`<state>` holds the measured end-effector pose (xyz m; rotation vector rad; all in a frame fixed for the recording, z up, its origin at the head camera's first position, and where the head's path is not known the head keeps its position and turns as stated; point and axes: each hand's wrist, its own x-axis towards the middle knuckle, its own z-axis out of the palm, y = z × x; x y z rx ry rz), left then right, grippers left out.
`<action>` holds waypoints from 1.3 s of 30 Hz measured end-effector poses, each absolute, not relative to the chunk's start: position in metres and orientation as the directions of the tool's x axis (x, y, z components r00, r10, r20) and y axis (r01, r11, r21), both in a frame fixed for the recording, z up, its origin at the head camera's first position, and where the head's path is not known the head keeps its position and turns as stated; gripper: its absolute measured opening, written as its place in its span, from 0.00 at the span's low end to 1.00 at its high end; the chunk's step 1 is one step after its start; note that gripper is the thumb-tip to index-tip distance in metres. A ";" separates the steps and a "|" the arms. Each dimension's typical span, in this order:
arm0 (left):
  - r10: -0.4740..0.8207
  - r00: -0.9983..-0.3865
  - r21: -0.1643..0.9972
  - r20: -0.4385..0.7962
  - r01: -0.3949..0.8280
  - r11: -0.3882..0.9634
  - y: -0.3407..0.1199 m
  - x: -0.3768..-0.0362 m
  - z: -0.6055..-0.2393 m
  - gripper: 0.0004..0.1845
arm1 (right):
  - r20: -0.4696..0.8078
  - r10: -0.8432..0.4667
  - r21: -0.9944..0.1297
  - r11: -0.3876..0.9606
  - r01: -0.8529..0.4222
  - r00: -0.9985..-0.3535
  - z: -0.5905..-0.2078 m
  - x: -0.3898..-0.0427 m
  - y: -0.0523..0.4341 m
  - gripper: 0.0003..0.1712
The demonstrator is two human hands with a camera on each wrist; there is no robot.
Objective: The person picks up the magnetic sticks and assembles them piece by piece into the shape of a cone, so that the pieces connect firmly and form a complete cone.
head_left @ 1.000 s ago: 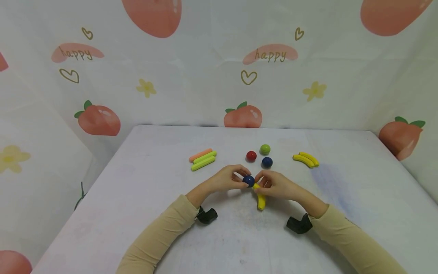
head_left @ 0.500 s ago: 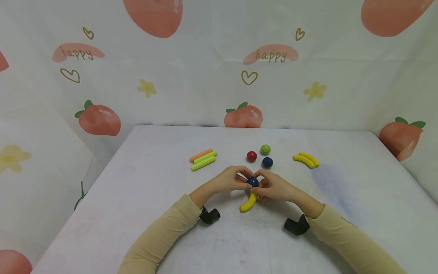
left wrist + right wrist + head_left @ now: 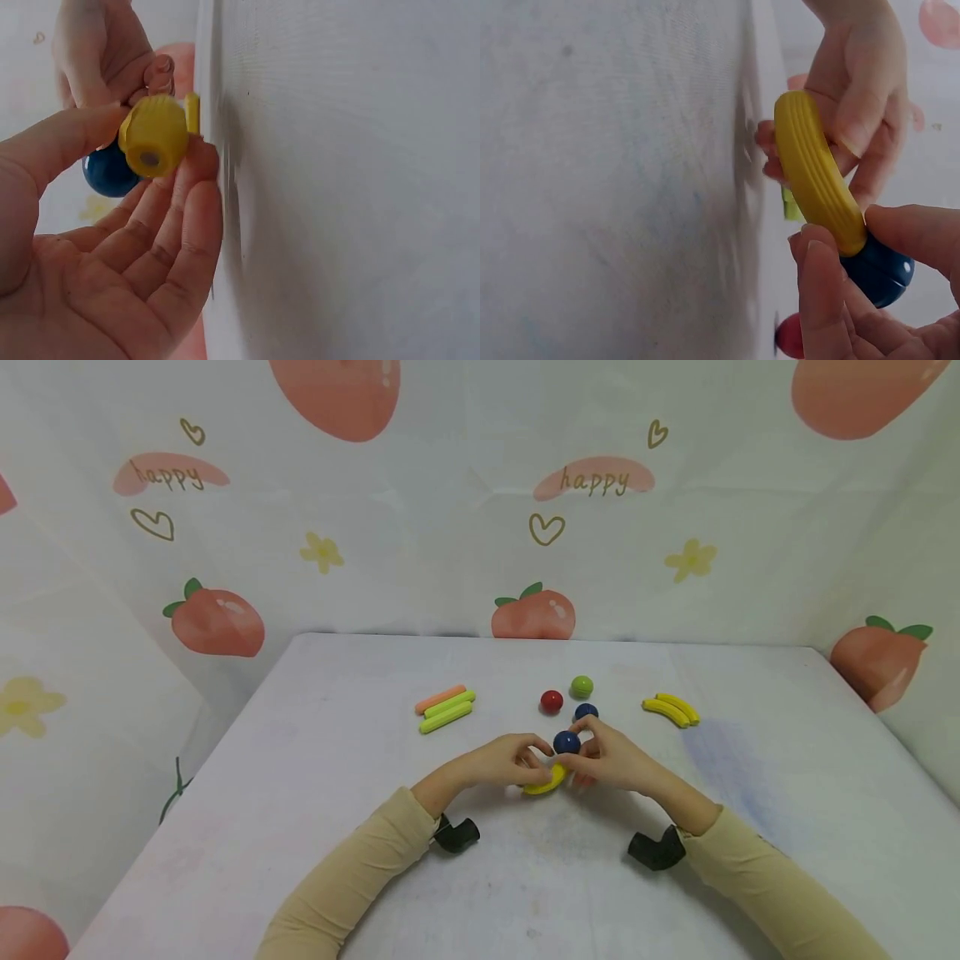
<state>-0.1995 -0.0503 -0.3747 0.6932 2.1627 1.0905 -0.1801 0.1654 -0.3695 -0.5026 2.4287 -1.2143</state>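
Both hands pinch a ribbed, curved yellow piece (image 3: 814, 172) joined to a glossy blue ball (image 3: 566, 742).

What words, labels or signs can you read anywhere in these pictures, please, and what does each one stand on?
"happy" on the backdrop cloth, upper left, across a pink smear.
"happy" on the same cloth, centre right, across another pink smear.
Hearts, flowers and peaches are printed there too, without lettering.
No text shows on the curved yellow piece, the blue ball or the table.
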 end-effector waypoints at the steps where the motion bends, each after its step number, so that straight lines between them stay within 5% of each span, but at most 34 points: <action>1: 0.683 -0.672 0.835 -0.287 0.173 0.521 -0.050 -0.199 -0.375 0.23 | -0.169 -0.468 -0.818 0.558 -0.142 -0.867 -0.369 -0.180 0.166 0.30; 29: 0.624 -0.770 0.839 -0.133 0.248 0.485 -0.069 -0.208 -0.378 0.16 | -0.271 -0.536 -0.707 0.675 -0.213 -0.800 -0.370 -0.177 0.181 0.19; 39: 0.585 -0.799 0.841 -0.138 0.217 0.495 -0.072 -0.209 -0.378 0.16 | -0.155 -0.432 -0.690 0.691 -0.216 -0.888 -0.365 -0.191 0.217 0.16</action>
